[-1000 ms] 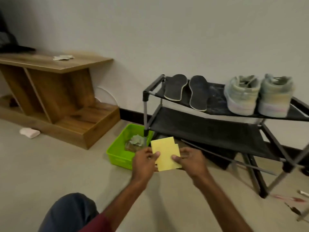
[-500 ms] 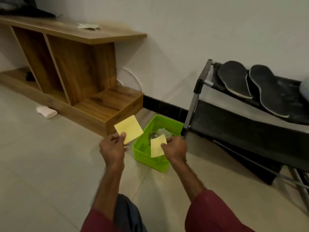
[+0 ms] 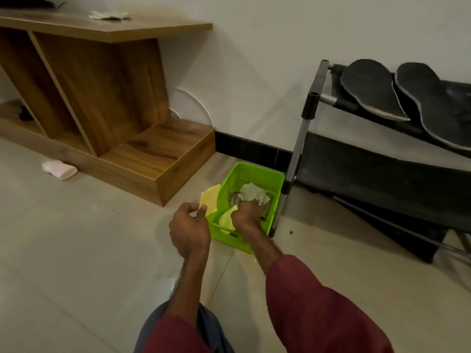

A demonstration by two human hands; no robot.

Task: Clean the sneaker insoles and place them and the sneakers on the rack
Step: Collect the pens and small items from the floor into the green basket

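Note:
Two black insoles (image 3: pixel 374 94) (image 3: pixel 433 103) lie side by side on the top shelf of the black shoe rack (image 3: pixel 356 179) at the right. The sneakers are out of view. On the floor beside the rack's front leg stands a green plastic basket (image 3: pixel 244 179). My left hand (image 3: pixel 188 225) holds a yellow cloth piece (image 3: pixel 210 200) just outside the basket's left wall. My right hand (image 3: pixel 246 215) is inside the basket, gripping a second yellow piece (image 3: pixel 227 219) next to a crumpled pale rag (image 3: pixel 253 194).
A wooden shelf unit (image 3: pixel 102 98) stands against the wall at the left, with a crumpled rag (image 3: pixel 109 15) on its top. A white pad (image 3: pixel 60 169) lies on the tiled floor before it. My knee and red sleeves fill the bottom of the view.
The view swung left and down, so the sneakers left the frame. The two yellow pieces were separated, and my right hand has gone down into the green basket with its piece.

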